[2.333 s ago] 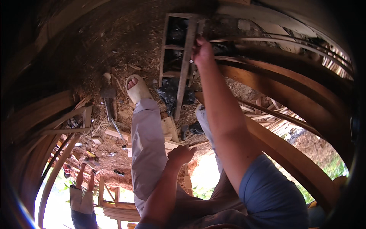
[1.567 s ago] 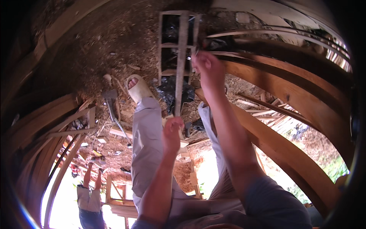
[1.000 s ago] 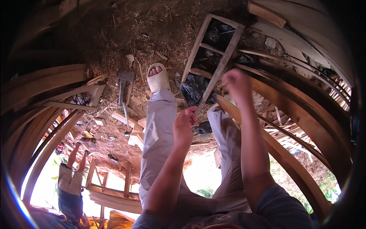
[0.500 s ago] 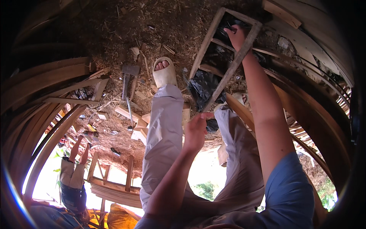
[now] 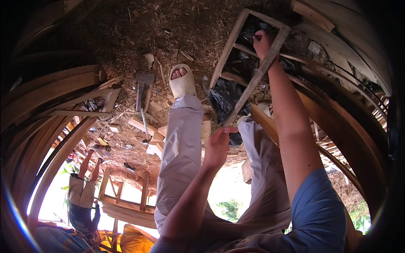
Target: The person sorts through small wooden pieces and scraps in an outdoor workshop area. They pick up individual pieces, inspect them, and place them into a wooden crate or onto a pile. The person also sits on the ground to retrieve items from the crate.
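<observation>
My right hand (image 5: 264, 44) is at the far compartment of the divided wooden frame (image 5: 230, 48), fingers curled; cannot tell whether they grip anything. My left hand (image 5: 217, 148) is at the near end of the frame's long strip (image 5: 252, 82), index finger extended, grasp unclear. Frame lies right of my slipper (image 5: 182, 85), black plastic (image 5: 228, 96) bunched toward its near end.

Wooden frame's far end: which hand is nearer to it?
Right. The right hand is at the far opening of the wooden frame; the left hand is farther, by the near end of the frame's long slat.
</observation>
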Action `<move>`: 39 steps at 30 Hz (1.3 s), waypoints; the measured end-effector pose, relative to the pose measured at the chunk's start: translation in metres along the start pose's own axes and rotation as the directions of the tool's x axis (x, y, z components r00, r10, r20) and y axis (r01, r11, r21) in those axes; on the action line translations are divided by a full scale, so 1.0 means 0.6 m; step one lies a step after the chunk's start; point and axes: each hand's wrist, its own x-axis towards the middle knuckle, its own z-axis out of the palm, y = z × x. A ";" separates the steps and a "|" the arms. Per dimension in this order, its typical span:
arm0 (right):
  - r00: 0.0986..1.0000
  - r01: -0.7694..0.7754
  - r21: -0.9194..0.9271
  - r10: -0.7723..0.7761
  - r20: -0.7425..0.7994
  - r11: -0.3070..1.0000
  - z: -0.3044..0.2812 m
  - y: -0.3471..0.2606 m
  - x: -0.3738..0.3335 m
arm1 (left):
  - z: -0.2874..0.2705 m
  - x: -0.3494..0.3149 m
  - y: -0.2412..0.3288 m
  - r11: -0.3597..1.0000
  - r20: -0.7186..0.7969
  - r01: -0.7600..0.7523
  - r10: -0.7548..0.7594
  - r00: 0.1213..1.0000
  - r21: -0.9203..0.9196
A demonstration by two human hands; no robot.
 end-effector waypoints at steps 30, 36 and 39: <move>0.672 -0.271 0.959 0.730 0.125 0.084 -0.214 -0.093 -0.124 | -0.016 -0.003 -0.013 0.949 -0.003 -0.065 0.067 0.998 -0.308; 0.938 -0.347 0.739 0.210 0.276 0.578 -0.342 -0.266 -0.356 | -0.014 -0.001 -0.011 0.843 0.008 -0.071 0.089 0.996 -0.533; 0.828 -0.374 0.442 0.078 0.555 0.815 -0.356 -0.345 -0.412 | -0.002 -0.013 0.014 0.795 -0.016 -0.027 0.022 1.000 -0.606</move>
